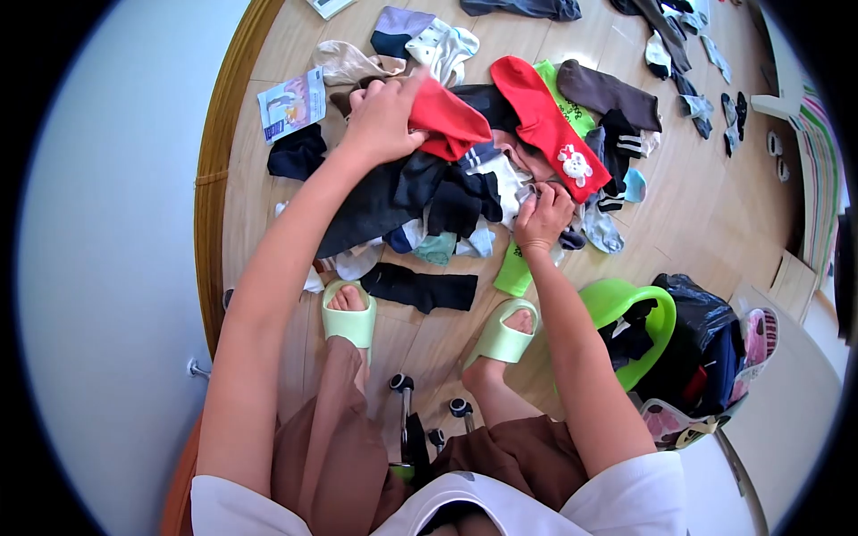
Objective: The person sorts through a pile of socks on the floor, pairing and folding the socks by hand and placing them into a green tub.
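On the floor, nearer the wearer than the red sock with the white animal figure point(539, 109), a black sock point(420, 288) lies flat and a lime-green sock point(514, 270) points toward the right slipper point(503, 332). Also just on that sock's near side, at its decorated end, the right hand point(547, 214) is bent down with its fingers curled onto pale and grey fabric; whether it pinches any of it, I cannot tell. That hand would probably serve best by pressing lightly, so that the layers beneath stay put.

To the left of the figured sock, over the heap, the left hand point(384, 116) is partly closed, fingers curled over and thumb below, with a loose red sock point(454, 121) in its grasp. A grip on one edge, with a slow upward lift, should free it without dragging dark socks along; shaking it out would likely show its full length.

The loose sock is bright red, soft and bunched, its visible part plain. The figured one is the same strong red, stretched nearly straight, with its small white figure at the near end. Just beyond it to the right lies a dark purplish sock point(612, 94).
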### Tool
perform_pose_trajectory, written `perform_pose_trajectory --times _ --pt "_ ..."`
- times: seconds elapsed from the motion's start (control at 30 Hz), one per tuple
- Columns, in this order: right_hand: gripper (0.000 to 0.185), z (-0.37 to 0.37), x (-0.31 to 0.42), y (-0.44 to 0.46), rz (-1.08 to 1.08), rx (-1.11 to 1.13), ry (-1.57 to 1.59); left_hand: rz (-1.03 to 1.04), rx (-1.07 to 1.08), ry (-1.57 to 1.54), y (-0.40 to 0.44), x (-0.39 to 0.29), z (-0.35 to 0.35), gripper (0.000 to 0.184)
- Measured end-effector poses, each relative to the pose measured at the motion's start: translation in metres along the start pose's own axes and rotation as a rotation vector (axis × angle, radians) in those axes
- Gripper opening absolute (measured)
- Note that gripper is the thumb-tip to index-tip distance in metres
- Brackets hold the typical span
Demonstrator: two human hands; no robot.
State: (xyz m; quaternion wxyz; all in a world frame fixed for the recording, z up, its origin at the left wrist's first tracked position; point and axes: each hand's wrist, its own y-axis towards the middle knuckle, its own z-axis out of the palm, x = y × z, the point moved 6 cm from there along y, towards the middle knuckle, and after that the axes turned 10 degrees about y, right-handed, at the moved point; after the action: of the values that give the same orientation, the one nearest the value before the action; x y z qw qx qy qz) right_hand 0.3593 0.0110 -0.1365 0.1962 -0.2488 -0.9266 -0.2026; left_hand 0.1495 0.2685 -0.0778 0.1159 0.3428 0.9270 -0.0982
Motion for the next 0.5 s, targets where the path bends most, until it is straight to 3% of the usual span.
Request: perform_pose_trajectory --times 0.03,0.07,0.23,0.33,0.5 --pt "0.028 0.0 0.0 0.002 -0.001 -0.001 0.002 0.113 -0.03 0.081 -0.002 -0.01 0.0 0.077" --pt "0.028 0.0 0.0 0.002 0.0 -0.001 0.004 0.229 -0.214 0.067 -0.012 -0.02 0.003 0.064" --pt "0.027 0.0 0.001 -0.001 0.016 0.004 0.007 0.327 -0.168 0.041 -0.08 -0.072 0.013 0.043" --pt "0.027 -0.001 0.001 0.0 0.016 0.002 0.004 0.348 -0.104 0.099 -0.101 -0.079 0.016 0.05" --pt "0.026 -0.002 0.003 0.0 0.001 -0.015 0.007 0.369 -0.116 0.021 -0.096 -0.073 0.016 0.045"
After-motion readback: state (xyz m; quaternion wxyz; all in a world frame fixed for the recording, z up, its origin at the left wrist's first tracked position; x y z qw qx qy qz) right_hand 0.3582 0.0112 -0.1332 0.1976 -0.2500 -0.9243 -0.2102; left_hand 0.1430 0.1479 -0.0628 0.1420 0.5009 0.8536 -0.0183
